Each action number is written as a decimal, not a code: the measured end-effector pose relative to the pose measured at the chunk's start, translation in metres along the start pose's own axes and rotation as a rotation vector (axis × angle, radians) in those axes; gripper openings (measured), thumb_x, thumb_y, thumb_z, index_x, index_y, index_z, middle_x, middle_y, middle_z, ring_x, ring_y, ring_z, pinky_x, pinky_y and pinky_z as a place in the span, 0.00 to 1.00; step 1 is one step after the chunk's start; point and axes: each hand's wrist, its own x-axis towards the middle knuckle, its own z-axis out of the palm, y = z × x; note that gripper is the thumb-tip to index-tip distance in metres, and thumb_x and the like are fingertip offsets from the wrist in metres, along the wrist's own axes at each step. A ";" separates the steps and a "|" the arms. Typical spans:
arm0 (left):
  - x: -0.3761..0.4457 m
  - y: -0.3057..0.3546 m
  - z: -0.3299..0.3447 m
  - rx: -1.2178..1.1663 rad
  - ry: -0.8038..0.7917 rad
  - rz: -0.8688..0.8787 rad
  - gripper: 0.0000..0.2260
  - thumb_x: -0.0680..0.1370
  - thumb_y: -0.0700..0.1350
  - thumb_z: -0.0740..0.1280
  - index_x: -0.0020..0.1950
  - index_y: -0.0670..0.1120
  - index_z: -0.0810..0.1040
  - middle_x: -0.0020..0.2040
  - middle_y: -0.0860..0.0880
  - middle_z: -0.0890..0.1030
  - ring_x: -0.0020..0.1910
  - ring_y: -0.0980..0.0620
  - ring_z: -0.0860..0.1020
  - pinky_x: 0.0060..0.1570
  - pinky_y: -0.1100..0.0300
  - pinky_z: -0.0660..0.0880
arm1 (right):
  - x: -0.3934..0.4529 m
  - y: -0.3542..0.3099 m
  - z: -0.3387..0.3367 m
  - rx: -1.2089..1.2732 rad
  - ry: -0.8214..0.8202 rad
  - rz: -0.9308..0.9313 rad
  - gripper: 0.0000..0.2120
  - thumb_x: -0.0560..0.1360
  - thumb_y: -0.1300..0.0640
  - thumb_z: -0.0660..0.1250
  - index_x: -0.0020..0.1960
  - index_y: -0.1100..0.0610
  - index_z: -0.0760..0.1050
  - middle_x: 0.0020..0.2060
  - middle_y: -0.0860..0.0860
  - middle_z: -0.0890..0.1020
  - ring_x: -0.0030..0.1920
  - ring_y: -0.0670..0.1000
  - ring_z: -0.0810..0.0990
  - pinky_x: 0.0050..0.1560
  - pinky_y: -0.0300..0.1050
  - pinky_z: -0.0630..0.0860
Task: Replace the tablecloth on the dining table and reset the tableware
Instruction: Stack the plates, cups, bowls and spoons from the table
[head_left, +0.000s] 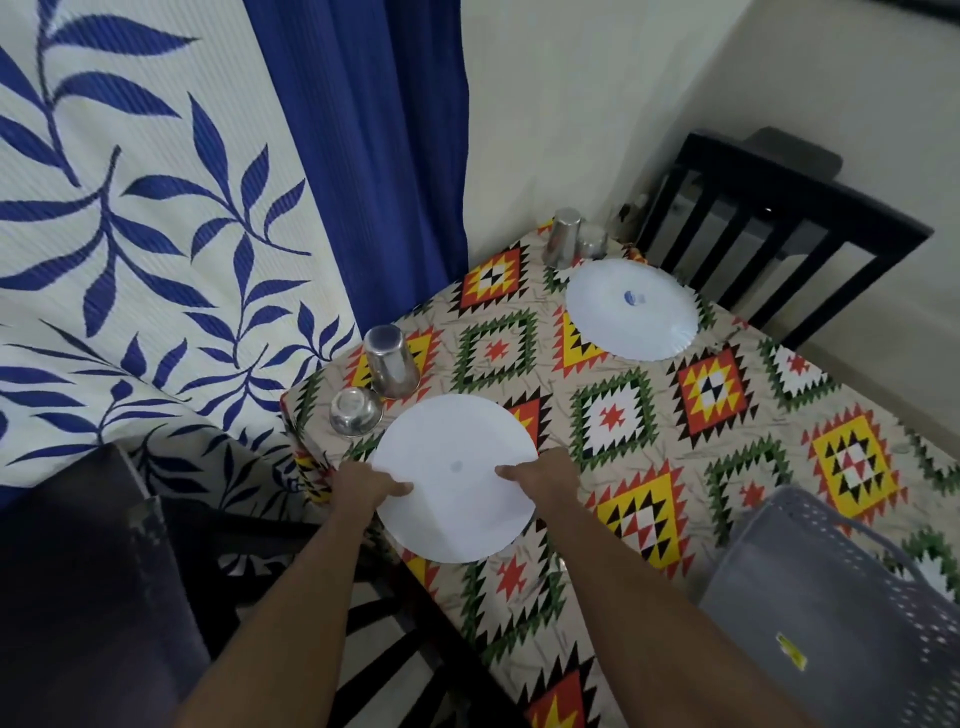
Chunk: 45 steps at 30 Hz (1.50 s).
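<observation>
Tablecloth (613, 415) in beige with bold red, yellow, green and black diamond patterns covers the dining table, whose far end sits in a corner of cream walls. On its near left edge lies a round white plate (457, 478), upside down, gripped at opposite rims: the left hand (371, 486) holds the left rim with its thumb on top, and the right hand (540, 475) holds the right rim the same way, the other fingers hidden beneath. Just beyond this plate stand an inverted steel tumbler (390, 361) and an inverted small steel bowl (356, 410). Farther along the cloth lies a second white plate (631, 309), with another steel tumbler (562, 238) behind it. A grey perforated plastic basket (831, 597) sits on the cloth's near right. A dark slatted chair (779, 228) stands at the far end, and blue leaf-print curtains (156, 208) hang to the left.
</observation>
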 end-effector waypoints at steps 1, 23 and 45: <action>0.001 -0.002 -0.002 -0.078 -0.026 0.000 0.27 0.53 0.45 0.87 0.41 0.34 0.77 0.46 0.42 0.81 0.50 0.43 0.79 0.49 0.51 0.79 | -0.016 -0.008 -0.010 0.026 -0.011 -0.009 0.39 0.52 0.41 0.84 0.52 0.66 0.80 0.49 0.59 0.84 0.48 0.59 0.84 0.46 0.58 0.84; -0.123 0.061 0.043 -1.042 -0.129 0.224 0.07 0.78 0.37 0.66 0.55 0.41 0.79 0.63 0.41 0.80 0.57 0.37 0.79 0.44 0.47 0.81 | -0.043 -0.025 -0.134 0.187 -0.032 -0.615 0.16 0.80 0.72 0.55 0.39 0.63 0.76 0.46 0.53 0.80 0.50 0.59 0.77 0.54 0.49 0.81; -0.031 -0.017 0.039 -0.039 0.020 0.273 0.23 0.70 0.40 0.68 0.64 0.54 0.80 0.58 0.53 0.82 0.59 0.49 0.79 0.56 0.53 0.75 | 0.006 0.038 -0.095 -0.976 -0.191 -0.889 0.47 0.77 0.67 0.66 0.82 0.54 0.37 0.73 0.42 0.22 0.81 0.52 0.44 0.74 0.53 0.67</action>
